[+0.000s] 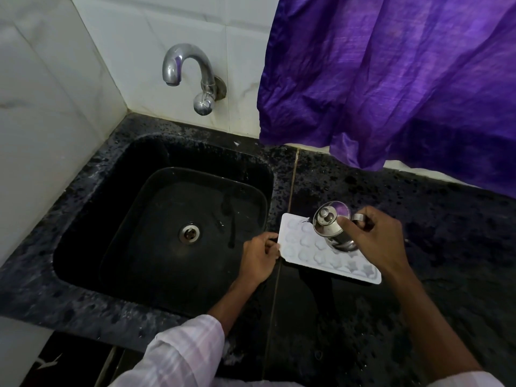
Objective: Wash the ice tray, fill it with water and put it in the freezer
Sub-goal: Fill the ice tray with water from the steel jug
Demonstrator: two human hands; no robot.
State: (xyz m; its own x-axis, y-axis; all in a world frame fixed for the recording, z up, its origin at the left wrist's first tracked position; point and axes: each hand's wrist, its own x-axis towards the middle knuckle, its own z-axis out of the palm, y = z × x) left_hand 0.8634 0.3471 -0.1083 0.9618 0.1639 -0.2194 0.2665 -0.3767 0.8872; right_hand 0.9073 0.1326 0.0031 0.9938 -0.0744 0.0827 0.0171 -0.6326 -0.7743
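The white ice tray [329,248] lies on the dark counter [418,247] just right of the sink [167,219]; the left hand [259,256] pinches its near-left edge, apparently steadying it, while the right hand [374,238] grips a lidded steel jug [333,229] tilted over the cavities, seemingly to fill them.

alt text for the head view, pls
A right hand holds a steel lidded jug over a white ice tray on a dark counter, while the left hand steadies the tray's edge beside a black sink.

Matt white plastic ice tray [332,259] — glossy steel jug [333,229], speckled stone counter [418,219]
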